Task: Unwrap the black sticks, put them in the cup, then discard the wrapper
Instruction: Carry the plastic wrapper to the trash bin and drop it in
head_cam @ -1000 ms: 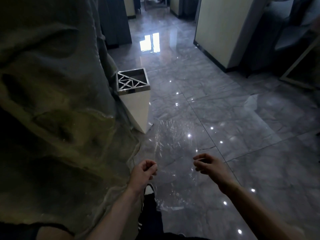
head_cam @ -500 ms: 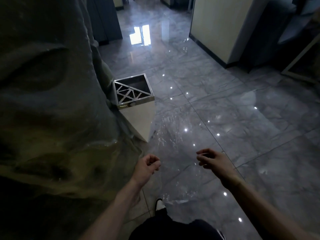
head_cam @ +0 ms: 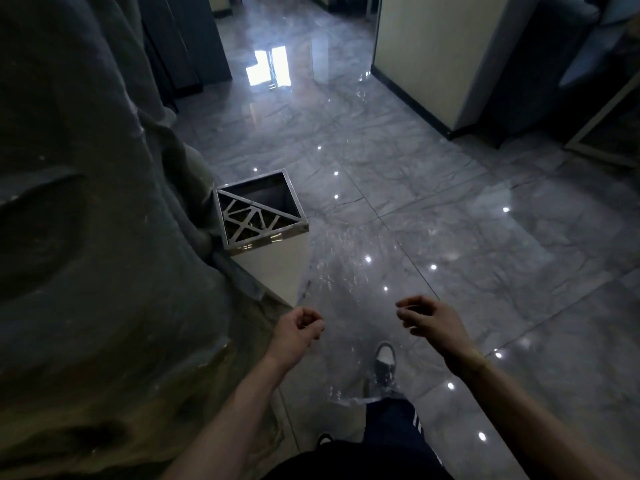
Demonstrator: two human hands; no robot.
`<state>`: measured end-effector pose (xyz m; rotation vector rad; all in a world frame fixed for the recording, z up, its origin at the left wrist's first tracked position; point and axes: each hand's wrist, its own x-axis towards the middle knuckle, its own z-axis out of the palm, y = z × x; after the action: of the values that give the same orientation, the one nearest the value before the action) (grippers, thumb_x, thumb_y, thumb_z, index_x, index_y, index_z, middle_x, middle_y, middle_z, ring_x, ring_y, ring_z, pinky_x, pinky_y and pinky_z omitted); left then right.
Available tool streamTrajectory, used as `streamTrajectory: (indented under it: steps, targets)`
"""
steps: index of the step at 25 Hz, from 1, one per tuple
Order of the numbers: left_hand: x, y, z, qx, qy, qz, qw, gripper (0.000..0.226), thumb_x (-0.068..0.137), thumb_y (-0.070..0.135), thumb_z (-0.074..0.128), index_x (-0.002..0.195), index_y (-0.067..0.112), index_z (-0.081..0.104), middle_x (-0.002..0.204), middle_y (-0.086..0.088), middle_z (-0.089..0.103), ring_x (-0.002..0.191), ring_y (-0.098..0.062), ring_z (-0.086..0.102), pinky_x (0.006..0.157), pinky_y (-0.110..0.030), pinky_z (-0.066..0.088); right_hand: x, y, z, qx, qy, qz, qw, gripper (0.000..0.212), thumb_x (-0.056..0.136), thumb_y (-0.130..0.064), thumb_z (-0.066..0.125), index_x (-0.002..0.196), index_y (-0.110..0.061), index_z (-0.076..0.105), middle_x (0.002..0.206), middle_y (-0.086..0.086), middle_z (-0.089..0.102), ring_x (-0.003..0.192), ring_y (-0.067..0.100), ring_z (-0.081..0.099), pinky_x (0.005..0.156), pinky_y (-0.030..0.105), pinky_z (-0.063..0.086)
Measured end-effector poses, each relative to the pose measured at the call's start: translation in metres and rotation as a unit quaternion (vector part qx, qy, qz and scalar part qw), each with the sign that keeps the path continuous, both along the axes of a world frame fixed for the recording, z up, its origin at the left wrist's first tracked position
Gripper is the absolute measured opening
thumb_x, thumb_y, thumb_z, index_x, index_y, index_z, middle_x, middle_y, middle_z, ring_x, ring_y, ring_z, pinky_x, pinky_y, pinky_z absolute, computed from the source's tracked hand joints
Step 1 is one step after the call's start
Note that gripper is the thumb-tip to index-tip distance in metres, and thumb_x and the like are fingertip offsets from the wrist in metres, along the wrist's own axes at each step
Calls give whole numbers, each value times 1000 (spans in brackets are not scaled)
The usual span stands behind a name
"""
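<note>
**Near the bin, wrapper in hand**

Above the shiny floor, the left hand [head_cam: 299, 329] and right hand [head_cam: 429, 320] pinch the clear wrapper [head_cam: 349, 299], stretched between them. Throwing away looks like the step. Next, carry it over the bin [head_cam: 266, 237] ahead, then let go.

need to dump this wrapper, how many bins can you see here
1. The bin stands on the glossy floor against the rough wall, ahead and left of the left hand. The wrapper hangs between both hands. Others may be hidden.
</note>
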<state>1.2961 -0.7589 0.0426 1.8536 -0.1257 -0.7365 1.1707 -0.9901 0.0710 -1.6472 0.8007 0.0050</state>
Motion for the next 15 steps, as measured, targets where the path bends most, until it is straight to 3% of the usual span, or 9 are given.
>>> streamTrajectory:
  steps: [11,15]
  targets:
    - [108,-140,20,23,-2,25,999,7,89,9,64,88,16,64,83,-3,68,69,-11,61,63,-24,48,127,-148,14,-18,-9,34,999,6,85,-21,71,90,-24,72,85,-1,75,74,12,72,63,23,50]
    - [138,-185,23,5,9,49,999,5,90,10,63,93,13,64,89,-8,69,75,-17,63,72,-34,52,165,-196,20,-35,-8,59,998,8,85,-19,70,91,-24,72,84,-1,74,68,7,70,64,23,53]
